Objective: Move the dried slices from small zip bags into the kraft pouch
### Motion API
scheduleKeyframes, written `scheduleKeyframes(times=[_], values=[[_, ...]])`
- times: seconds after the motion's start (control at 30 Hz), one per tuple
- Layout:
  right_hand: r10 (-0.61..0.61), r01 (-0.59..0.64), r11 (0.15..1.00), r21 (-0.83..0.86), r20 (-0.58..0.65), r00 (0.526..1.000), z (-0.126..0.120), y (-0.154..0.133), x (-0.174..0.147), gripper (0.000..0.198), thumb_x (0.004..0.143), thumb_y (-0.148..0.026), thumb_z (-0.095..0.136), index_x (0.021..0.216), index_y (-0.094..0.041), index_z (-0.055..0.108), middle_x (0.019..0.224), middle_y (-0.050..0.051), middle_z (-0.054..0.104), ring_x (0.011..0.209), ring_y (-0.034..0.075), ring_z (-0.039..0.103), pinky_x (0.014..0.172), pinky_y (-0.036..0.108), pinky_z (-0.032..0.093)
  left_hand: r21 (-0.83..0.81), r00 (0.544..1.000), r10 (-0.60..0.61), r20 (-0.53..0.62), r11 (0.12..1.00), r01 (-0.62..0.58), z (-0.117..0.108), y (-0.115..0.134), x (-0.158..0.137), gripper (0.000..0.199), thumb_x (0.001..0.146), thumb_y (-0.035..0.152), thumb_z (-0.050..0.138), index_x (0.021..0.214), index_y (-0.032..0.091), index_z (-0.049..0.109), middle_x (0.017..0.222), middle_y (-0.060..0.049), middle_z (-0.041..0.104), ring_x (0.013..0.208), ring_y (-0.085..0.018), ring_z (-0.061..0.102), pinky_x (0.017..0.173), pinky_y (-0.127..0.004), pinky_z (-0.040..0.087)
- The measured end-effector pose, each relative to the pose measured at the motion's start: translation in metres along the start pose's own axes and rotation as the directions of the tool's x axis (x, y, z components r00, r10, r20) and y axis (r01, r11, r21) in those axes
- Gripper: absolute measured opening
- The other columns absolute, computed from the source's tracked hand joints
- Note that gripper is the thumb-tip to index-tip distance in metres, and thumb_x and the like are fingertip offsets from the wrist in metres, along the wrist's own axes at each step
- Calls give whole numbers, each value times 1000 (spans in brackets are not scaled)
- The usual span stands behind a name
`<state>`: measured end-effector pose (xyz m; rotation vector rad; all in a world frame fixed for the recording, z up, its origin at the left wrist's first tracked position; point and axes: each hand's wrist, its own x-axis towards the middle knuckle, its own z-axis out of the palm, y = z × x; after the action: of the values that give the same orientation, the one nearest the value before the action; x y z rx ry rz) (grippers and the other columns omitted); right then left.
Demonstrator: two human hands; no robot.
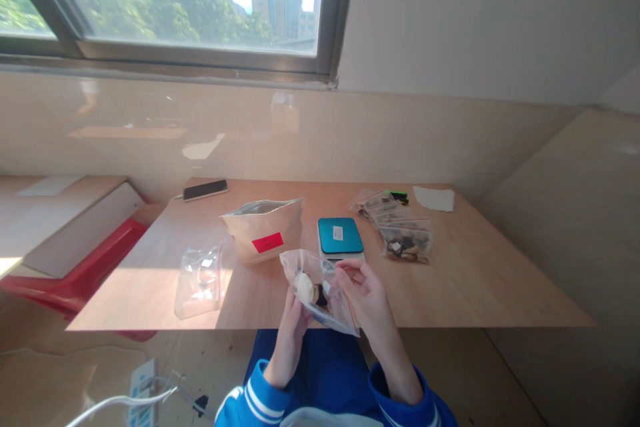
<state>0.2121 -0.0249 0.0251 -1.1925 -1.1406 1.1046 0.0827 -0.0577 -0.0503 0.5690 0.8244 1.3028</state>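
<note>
beneath a window [200, 13], a tabletop [480, 273] bears a brown pouch [287, 225]; the left hand [294, 315] and right hand [369, 290] grip a clear bag [336, 303] holding pale and dark pieces [306, 288]

There are 2 hands [369, 290], 1 held bag [331, 273], 1 pouch [265, 220], 1 phone [205, 189].

A clear plastic zip bag [341, 311] with a reddish seal line along its right side is held up, tilted and creased, over the table's front edge [240, 323]. Inside, a pale rounded piece [303, 287] lies beside a dark piece [321, 295]. Whether the seal is fastened cannot be told.
</note>
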Motion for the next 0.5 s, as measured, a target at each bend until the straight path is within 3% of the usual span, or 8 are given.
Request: scheduleKeyframes(times=[0.13, 0.23, 0.33, 0.5], values=[[-197, 205, 964, -168, 64, 978, -2, -5, -7, 33, 78, -35, 69, 106, -23, 58, 99, 6, 63, 88, 18, 61, 75, 29, 53, 85, 984, 1, -181, 996, 14, 2, 1, 4, 59, 80, 52, 59, 130, 23, 52, 129, -10, 59, 116, -29, 56, 89, -39, 51], [-291, 324, 923, -207, 177, 940, -4, -17, -11, 17, 88, -28, 58, 104, -24, 60, 100, 5, 62, 92, 17, 60, 80, 29, 52, 206, 970, 66, -234, 978, -17, -1, 4, 7, 53, 80, 51, 61, 124, 23, 56, 121, -8, 63, 114, -26, 58, 90, -36, 50], [-283, 376, 891, -253, 338, 897, 0, -18, -8, 18, 92, -23, 49, 105, -22, 61, 101, 6, 63, 98, 18, 61, 88, 32, 51, 268, 975, 111, -191, 962, -57, -3, 6, 8, 47, 82, 49, 59, 122, 24, 56, 117, -6, 64, 116, -24, 57, 96, -36, 47], [-183, 346, 855, -385, 401, 898, 5, 1, 6, 30, 89, -19, 49, 118, -21, 58, 121, 10, 61, 119, 24, 54, 103, 42, 43, 334, 963, 239, -125, 924, -186, -3, 8, 7, 42, 89, 45, 50, 127, 29, 53, 136, -3, 53, 133, -23, 42, 112, -37, 31]])
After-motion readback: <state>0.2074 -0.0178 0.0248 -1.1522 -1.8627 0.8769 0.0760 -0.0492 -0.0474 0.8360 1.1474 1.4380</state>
